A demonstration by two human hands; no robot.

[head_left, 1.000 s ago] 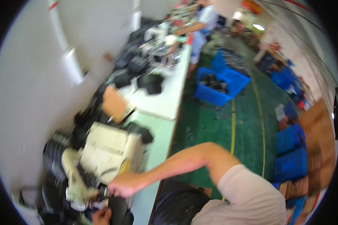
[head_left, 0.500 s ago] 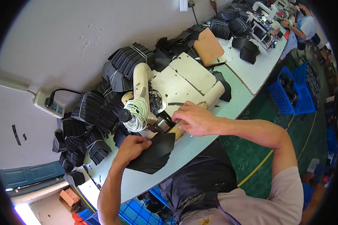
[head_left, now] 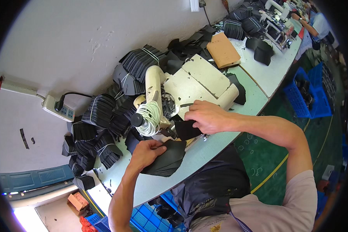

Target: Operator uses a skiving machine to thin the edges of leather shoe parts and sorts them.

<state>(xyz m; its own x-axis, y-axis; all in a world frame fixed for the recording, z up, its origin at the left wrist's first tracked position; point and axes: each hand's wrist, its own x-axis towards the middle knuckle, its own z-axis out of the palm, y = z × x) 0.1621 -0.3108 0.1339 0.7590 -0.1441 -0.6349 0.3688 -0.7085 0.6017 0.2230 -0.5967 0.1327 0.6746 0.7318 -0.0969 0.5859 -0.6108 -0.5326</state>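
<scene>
A black flat cut piece (head_left: 186, 130) hangs at the front of a cream bench machine (head_left: 193, 83) that looks like a skiving machine. The fingers of my right hand (head_left: 207, 118) are closed on this piece's upper right edge. Below it, a fanned stack of black cut pieces (head_left: 168, 160) lies at the table's front edge. My left hand (head_left: 145, 154) pinches the stack's upper left side, thumb on top. The lower fingers of that hand are hidden. A coil of white cord (head_left: 149, 116) hangs on the machine's curved arm, close above my left hand.
Bundles of black pieces tied with bands (head_left: 100, 110) are heaped along the wall, near a power strip (head_left: 58, 109). A tan notebook (head_left: 223, 50) lies behind the machine on the pale table (head_left: 255, 102). Blue crates (head_left: 297, 100) stand on the green floor; a person works far right.
My right hand has drawn a black piece out at the machine's front, over the spot where the wooden-coloured guard showed. My left hand stays at the stack. The whole view has shifted slightly.
</scene>
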